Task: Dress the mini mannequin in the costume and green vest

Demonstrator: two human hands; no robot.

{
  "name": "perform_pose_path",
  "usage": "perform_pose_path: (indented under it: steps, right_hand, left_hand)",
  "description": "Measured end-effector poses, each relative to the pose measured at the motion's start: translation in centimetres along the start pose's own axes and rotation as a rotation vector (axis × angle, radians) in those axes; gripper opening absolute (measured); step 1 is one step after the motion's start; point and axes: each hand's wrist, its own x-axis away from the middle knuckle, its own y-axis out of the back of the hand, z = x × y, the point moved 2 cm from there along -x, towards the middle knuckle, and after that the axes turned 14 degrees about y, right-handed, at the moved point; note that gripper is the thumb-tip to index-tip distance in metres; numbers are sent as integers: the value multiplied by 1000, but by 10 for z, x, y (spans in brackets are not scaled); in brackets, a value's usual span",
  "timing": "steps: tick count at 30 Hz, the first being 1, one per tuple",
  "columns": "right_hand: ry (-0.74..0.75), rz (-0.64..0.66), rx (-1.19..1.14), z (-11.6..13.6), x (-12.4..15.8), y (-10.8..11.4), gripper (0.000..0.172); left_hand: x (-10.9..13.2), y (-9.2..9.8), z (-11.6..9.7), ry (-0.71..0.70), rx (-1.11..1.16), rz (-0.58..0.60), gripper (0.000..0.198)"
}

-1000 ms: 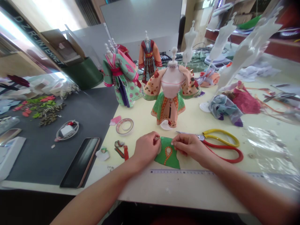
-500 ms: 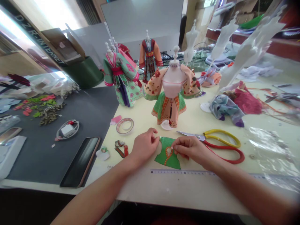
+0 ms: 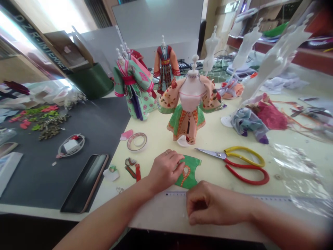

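Observation:
A small green fabric piece with orange trim (image 3: pixel 190 171) lies flat on the pale yellow table (image 3: pixel 213 139). My left hand (image 3: pixel 166 169) rests on its left part, fingers pressed down on the cloth. My right hand (image 3: pixel 208 203) sits nearer me, over a clear ruler (image 3: pixel 262 198) at the table's front edge, its fingers curled in a pinch; what they hold is too small to make out. Just behind the cloth stands a dressed doll mannequin (image 3: pixel 190 107).
Scissors with yellow and red handles (image 3: pixel 238 162) lie right of the cloth. A tape roll (image 3: pixel 136 141), trim scraps (image 3: pixel 132 166) and a phone (image 3: pixel 85 182) on a dark mat (image 3: pixel 65 146) lie to the left. More dressed mannequins (image 3: pixel 134 88) and fabric heaps (image 3: pixel 256 116) stand behind.
My right hand left the green cloth and drew back toward me over the ruler. My left hand slid further onto the cloth, which shifted slightly.

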Motion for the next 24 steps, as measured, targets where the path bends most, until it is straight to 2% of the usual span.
perform_pose_path:
  steps: [3,5,7,10,11,13,15,24]
  right_hand:
    - [78,-38,92,1,0,7,17]
    - [66,-141,190,-3,1,19,17]
    - [24,-342,351,-10,2,36,13]
    - [-49,-704,732,-20,7,64,13]
    - [-68,-756,814,-23,7,71,14]
    - [-112,-787,907,-29,6,81,16]
    - [-152,-762,939,-34,4,85,18]
    - [-176,-725,948,-50,-1,87,18]
  left_hand:
    - [2,0,-3,-60,9,-40,12]
    - [2,0,-3,-55,9,-61,13]
    - [1,0,-3,-55,14,-73,13]
    - [2,-2,-3,-80,26,-74,12]
    - [3,-2,-3,-91,25,-71,11]
    - [4,-4,-4,-112,18,-57,11]
    - [5,-6,-6,-135,15,-46,10]
    - [7,-7,-8,-192,1,-8,13]
